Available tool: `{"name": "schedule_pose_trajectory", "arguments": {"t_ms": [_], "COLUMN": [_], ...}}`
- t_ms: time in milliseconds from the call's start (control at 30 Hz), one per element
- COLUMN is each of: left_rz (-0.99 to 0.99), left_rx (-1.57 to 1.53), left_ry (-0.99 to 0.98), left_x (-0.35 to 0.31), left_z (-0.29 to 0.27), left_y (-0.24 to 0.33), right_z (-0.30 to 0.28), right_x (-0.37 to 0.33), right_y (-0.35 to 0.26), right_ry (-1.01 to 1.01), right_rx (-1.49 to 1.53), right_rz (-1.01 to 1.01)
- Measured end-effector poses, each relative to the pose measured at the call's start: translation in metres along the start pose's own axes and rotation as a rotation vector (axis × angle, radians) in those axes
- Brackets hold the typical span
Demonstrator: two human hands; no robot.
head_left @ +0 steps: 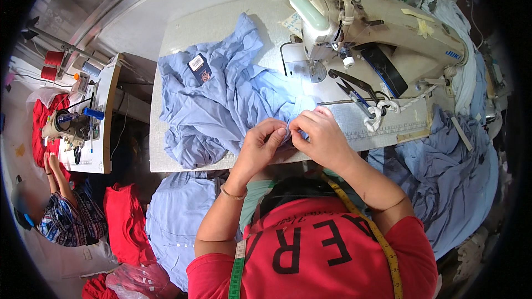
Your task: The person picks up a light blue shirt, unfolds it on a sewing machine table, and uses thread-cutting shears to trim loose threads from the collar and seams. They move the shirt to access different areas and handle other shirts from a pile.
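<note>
Room to pass lies over the table (185, 29)'s bare far left corner and, near the far edge, between the garment (208, 111) and the sewing machine (402, 30). Scissors (356, 81), a black case (383, 70) and knotted cord (377, 117) stand between the machine and the near edge's right part.

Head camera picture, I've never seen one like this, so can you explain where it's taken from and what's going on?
There's no robot here. A wide fisheye camera on a person's head looks down, so straight edges bend. The person's left hand and right hand are bare and close together, their fingertips pinching the near edge of a blue garment. It lies crumpled on the table, with a dark tag on top. Beyond the right hand stands a sewing machine, its lamp lighting the needle area; scissors lie in front of it. At far left, another person works at a second machine.
</note>
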State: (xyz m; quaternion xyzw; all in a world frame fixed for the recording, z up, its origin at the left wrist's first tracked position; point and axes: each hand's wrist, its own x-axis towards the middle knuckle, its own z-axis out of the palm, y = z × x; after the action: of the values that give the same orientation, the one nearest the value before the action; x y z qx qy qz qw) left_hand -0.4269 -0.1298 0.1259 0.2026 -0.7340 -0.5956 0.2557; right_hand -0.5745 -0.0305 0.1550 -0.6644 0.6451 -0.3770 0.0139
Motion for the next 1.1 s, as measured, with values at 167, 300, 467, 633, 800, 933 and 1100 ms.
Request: {"name": "schedule_pose_trajectory", "arguments": {"t_ms": [167,300,467,633,800,933,1100], "left_rz": [-0.052,-0.002,-0.119,-0.027,0.125,0.241,-0.005], "left_rx": [-0.017,0.006,-0.122,-0.049,0.25,0.426,-0.011], "left_ry": [-0.012,0.012,0.038,0.045,0.082,0.198,0.049], "left_x": [0.0,0.0,-0.002,0.0,-0.001,-0.012,-0.041], "left_z": [-0.001,0.002,0.0,-0.002,-0.003,0.004,0.024], "left_y": [0.003,-0.002,-0.005,0.003,0.025,0.036,0.038], "right_z": [-0.002,0.006,0.003,-0.001,-0.013,-0.02,-0.016], "right_x": [0.0,-0.005,-0.006,0.011,0.016,0.013,0.0], "right_y": [0.002,0.013,0.028,0.036,0.022,0.017,0.017], "right_ry": [-0.093,-0.233,-0.113,-0.06,-0.31,-0.193,0.061], "right_rx": [0.252,0.921,1.109,0.578,0.347,0.158,-0.122], "right_rz": [0.117,0.507,0.511,0.044,0.12,0.007,-0.283]}}
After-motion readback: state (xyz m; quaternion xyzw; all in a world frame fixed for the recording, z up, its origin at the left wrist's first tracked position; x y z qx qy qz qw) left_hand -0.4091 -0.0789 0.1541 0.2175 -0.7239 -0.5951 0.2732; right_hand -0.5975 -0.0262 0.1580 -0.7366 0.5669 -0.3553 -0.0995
